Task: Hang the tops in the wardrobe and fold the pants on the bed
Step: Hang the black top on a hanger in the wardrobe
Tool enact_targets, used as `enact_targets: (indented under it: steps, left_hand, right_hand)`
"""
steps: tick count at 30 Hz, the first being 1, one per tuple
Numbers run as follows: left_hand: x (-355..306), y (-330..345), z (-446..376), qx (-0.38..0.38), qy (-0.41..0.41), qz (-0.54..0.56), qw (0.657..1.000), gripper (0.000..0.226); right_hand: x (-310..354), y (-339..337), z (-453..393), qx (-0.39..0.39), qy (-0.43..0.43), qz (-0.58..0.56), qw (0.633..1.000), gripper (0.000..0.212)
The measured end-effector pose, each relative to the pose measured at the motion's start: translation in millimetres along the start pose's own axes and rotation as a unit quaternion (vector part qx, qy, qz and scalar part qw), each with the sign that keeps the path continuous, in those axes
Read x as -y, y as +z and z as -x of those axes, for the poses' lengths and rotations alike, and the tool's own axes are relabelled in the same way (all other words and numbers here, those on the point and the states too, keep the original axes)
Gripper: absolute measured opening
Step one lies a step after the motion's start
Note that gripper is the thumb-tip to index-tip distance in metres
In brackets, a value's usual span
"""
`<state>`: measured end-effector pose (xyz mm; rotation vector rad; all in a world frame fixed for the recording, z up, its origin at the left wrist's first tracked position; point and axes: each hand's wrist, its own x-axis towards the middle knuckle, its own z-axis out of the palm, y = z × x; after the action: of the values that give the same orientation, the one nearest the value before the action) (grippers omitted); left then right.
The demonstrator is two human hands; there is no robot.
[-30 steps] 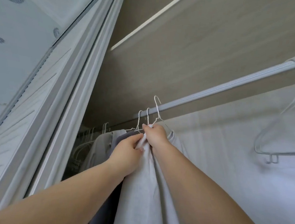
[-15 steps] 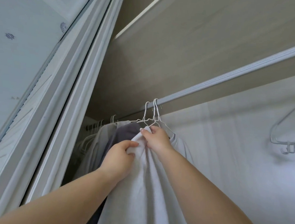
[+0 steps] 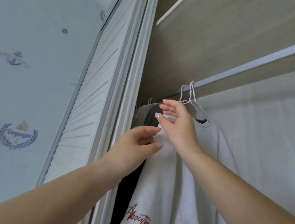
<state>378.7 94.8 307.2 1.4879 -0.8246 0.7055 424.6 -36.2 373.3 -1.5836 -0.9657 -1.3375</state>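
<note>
white top [image 3: 172, 184] hangs lengthwise down, collar up | left hand [image 3: 137, 143], right hand [image 3: 175, 124]: grip slack, empty

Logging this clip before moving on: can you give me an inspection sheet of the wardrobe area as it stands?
Surface: wardrobe rail, grey, runs under a wooden shelf.
Job's things: light grey top with red lettering hangs from a white wire hanger hooked on the rail.
Clutter: dark top and more garments hang further left.
Grippers: left hand and right hand, fingers relaxed, at the grey top's shoulder; neither grips anything.
Cables: nothing seen.
Surroundings: white louvred door; wallpaper with anchor motifs.
</note>
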Motion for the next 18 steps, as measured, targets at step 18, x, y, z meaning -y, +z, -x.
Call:
enact_targets:
  steps: [18]
  left_hand:
    - [-183,-226,410,-0.208,-0.215,-0.064,0.952,0.020]
  right_hand:
    - [334,162,263,0.344,0.069,-0.354,0.867,0.023]
